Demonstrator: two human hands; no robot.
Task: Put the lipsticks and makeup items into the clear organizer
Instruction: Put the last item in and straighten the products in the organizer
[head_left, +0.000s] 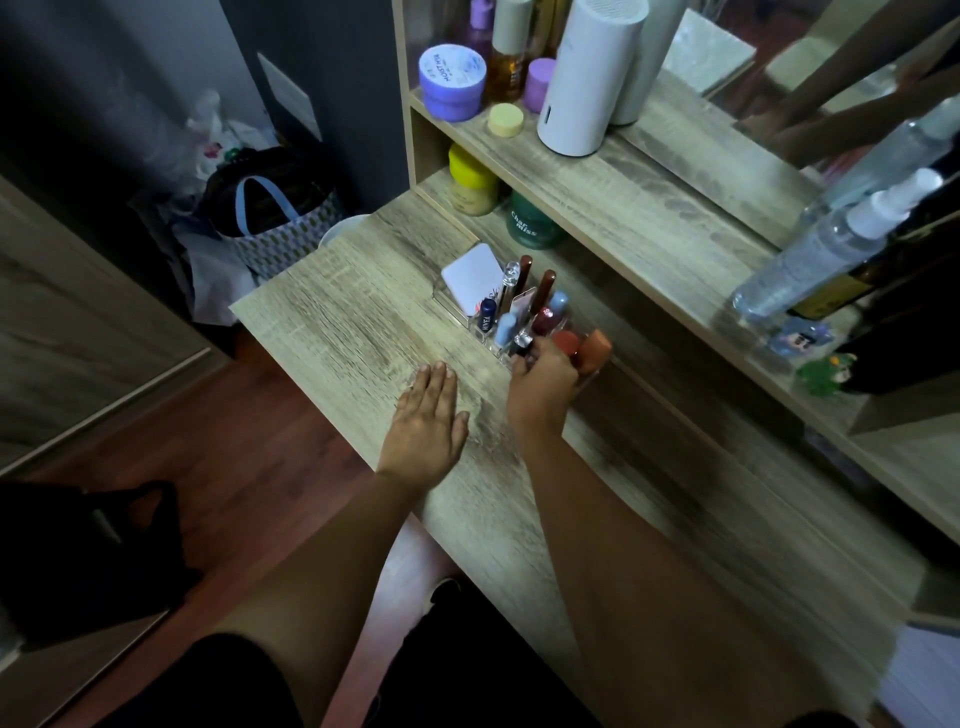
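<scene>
The clear organizer (451, 297) stands on the wooden desk, filled with upright lipsticks and tubes: a dark blue Nivea stick (487, 315), pale blue tubes (505, 330), brown tubes (543, 287) and orange-red ones (594, 351). A white compact (471, 277) leans in its left section. My right hand (540, 387) is at the organizer's front edge, fingers closed around a dark silver-topped lipstick (522, 344) at a slot. My left hand (428, 415) lies flat and open on the desk, to the left of the right hand.
Shelves behind hold purple jars (452, 83), a white cylinder (587, 78), a yellow-lidded jar (472, 179) and a green jar (530, 223). Spray bottles (831, 244) and small figurines (823, 371) stand at right. A patterned bag (275, 223) sits on the floor left of the desk.
</scene>
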